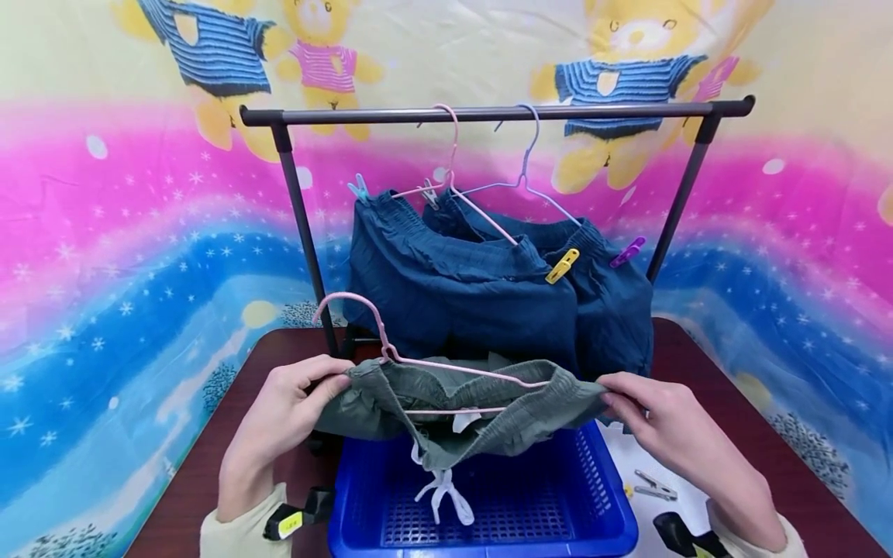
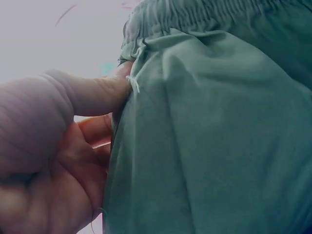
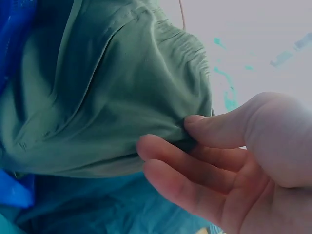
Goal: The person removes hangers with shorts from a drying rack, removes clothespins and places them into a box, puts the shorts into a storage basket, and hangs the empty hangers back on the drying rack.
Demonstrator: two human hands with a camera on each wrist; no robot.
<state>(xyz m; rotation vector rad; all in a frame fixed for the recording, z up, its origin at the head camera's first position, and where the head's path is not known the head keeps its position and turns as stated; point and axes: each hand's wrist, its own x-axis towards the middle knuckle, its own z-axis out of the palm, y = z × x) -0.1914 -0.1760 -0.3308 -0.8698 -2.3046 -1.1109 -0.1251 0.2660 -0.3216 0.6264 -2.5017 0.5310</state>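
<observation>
In the head view, the left hand (image 1: 282,411) and right hand (image 1: 677,434) pinch opposite ends of the green garment's waistband (image 1: 551,416) above the blue basket (image 1: 625,523), whose near edge is cut off, while a pink hanger (image 1: 460,370) sits inside, its lower bar partly hidden by cloth. From the left wrist, the thumb presses the garment's edge, the opposing fingertips lost behind fabric. The right wrist shows thumb and forefinger pinching a side fold, the forefinger's tip covered and the hanger reduced to a sliver.
</observation>
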